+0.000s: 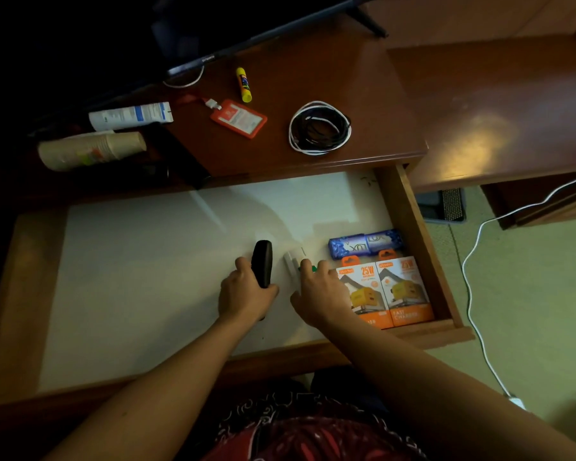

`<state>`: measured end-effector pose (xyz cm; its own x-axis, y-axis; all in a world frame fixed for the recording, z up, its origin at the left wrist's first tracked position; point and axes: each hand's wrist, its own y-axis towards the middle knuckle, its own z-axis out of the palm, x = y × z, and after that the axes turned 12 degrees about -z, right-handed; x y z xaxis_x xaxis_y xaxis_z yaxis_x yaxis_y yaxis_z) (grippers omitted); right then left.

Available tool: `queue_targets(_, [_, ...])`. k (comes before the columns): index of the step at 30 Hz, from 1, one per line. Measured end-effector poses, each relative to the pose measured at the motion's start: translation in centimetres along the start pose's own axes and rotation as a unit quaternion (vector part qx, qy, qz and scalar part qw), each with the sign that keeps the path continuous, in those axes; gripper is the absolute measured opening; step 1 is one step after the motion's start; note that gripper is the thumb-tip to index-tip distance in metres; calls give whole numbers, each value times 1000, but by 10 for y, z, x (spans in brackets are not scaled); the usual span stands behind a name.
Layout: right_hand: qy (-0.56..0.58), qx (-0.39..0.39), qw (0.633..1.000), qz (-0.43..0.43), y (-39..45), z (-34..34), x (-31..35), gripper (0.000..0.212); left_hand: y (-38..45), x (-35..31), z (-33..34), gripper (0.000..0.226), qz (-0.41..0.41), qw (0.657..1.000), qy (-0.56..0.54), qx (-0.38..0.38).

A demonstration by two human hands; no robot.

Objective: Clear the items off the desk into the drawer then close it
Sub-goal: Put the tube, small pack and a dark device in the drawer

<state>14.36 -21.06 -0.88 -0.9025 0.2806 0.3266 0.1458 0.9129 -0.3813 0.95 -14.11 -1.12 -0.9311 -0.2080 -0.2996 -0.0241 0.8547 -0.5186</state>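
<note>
Both forearms are bare, with no sleeves, watch or bracelet showing down to the wrists. The left hand (246, 294) and right hand (320, 294) carry no visible rings. At the lower edge lies a dark garment (313, 430) printed with red patches and pale swirling lines.

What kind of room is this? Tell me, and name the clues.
Probably a bedroom or hotel-room desk: a wooden desk with a screen on it, an open drawer holding soap bars and charger boxes, and stacked paper cups.
</note>
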Motion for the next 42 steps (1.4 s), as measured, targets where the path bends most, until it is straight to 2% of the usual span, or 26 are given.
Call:
queue_targets(5, [-40,39,998,4,-1,11,1,75,4,9,12,67,1,999,19,28])
queue_targets(9, [-51,69,996,9,2,16,2,81,7,14,19,69,12,999,27,38])
queue_targets(11, [-69,73,995,6,9,11,5,73,11,14,19,70,15,998,29,51])
queue_targets(14, [-69,38,997,4,27,0,8,56,18,13,14,68,16,998,37,52])
queue_targets(17, [-80,23,996,-30,43,-3,9,61,24,12,12,68,17,997,39,57])
queue_targets(19, [-98,46,992,-57,49,-3,7,64,27,12,15,73,13,997,28,77])
queue_targets(22, [-134,72,985,-84,52,-2,1,51,30,10,19,79,1,995,15,94])
queue_targets(29, [-203,121,968,-81,47,-18,-10,46,21,5,33,89,15,990,3,142])
queue_targets(34, [-245,131,957,-89,45,-22,-19,35,10,-2,47,92,26,988,-7,154])
queue_targets(42, [-212,134,964,-93,40,-26,-30,37,5,-10,55,94,60,986,7,158])
